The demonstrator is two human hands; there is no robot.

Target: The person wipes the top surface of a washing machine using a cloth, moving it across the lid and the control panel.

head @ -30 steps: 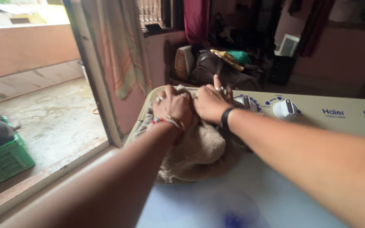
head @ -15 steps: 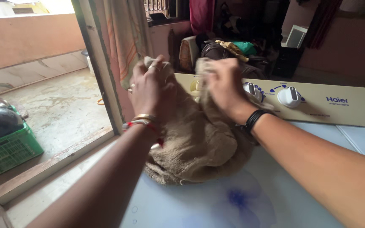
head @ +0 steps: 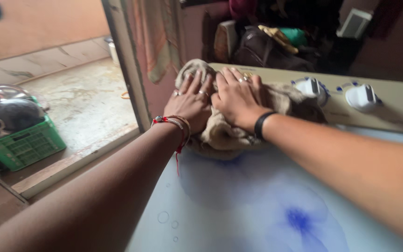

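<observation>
Currently: beige cloth (head: 239, 130) bunched on washing-machine lid (head: 257, 205), against control panel (head: 397, 109). Left hand (head: 190, 105), right hand (head: 236, 100): grip spread, palms flat on cloth. Best pressed evenly, away from dials (head: 311, 87).

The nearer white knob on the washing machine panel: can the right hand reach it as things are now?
Probably yes. The right hand lies flat on the beige cloth, and nothing stands between it and the nearer white knob.

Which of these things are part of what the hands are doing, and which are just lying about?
In use:
left hand
right hand
beige cloth
washer lid

Lying about:
two knobs
green crate
steel pots
dark bag
</observation>
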